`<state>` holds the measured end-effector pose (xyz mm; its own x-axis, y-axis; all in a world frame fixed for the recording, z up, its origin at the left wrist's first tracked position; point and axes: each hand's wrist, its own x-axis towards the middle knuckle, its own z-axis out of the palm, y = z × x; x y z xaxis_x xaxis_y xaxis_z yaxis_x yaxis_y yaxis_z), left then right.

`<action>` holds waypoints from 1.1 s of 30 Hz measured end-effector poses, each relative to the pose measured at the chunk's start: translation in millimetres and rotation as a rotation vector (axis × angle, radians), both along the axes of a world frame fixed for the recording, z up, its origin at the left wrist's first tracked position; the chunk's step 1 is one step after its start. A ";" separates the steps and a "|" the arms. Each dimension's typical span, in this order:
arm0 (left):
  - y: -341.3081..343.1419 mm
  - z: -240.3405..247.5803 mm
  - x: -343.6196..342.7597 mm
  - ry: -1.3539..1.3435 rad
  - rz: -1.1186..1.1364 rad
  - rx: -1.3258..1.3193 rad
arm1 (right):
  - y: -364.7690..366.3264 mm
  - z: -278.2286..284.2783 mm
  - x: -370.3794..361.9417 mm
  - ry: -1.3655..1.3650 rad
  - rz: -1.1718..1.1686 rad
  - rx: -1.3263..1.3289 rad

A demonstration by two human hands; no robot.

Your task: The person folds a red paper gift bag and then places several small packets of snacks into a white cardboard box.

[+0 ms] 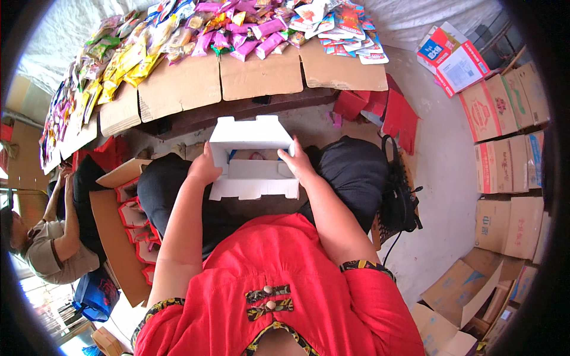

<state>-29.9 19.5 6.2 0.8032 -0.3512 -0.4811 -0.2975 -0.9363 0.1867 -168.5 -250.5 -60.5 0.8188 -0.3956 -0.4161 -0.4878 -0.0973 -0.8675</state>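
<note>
Over my lap I hold a white folding carton [252,132] with its flaps standing out at the far and near sides. Through the opening, part of its inside shows, with a brownish patch I cannot make out. My left hand [205,166] grips the carton's left wall, fingers mostly hidden behind it. On the opposite wall, my right hand [299,162] is closed, its thumb over the edge. Beyond the carton, a long bench covered with cardboard [261,74] bears heaps of wrapped snacks, among them purple packets [270,28], yellow packets [127,68] and red-white pouches [347,26].
An open cardboard box [101,237] holding red packages stands at my left, near another person [65,249]. Red cartons [399,121] lie under the bench's right end. A black bag [399,202] is by my right knee. Stacked cardboard boxes [507,166] line the right side.
</note>
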 end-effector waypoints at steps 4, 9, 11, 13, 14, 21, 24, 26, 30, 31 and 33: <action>-2.5 4.4 -0.9 0.037 -0.004 0.027 | -1.6 0.8 -2.7 -0.044 -0.022 0.054; -1.6 0.9 0.7 0.042 -0.026 0.038 | -1.9 -6.9 -3.1 -0.052 -0.026 0.013; 1.9 -2.1 1.1 0.026 -0.033 0.028 | -0.8 -13.0 -3.0 -0.084 -0.040 -0.035; 4.6 -5.4 1.4 0.010 -0.039 0.021 | 0.0 -5.1 -3.4 -0.084 -0.017 0.005; 3.6 -5.0 1.0 0.007 -0.038 0.037 | -1.1 1.8 -4.0 -0.084 -0.017 0.005; 1.5 -5.9 -1.3 0.007 -0.014 0.005 | 0.7 -2.9 -4.6 -0.095 -0.028 -0.009; -3.5 3.6 -6.6 0.021 0.006 -0.008 | -2.1 -29.9 -2.0 -0.142 -0.030 -0.169; 0.2 -3.2 -6.3 -0.014 -0.003 -0.039 | -2.7 -35.1 -1.7 -0.202 -0.016 -0.277; 4.7 -7.0 -5.6 -0.025 0.001 -0.100 | 2.3 -10.5 -5.4 -0.202 0.006 -0.486; 4.3 -7.5 -5.7 -0.025 0.000 -0.102 | 3.2 -2.2 -7.4 -0.239 0.021 -0.598; 5.4 -10.1 -5.5 -0.068 0.002 -0.094 | 5.6 16.2 -12.3 -0.306 0.088 -0.638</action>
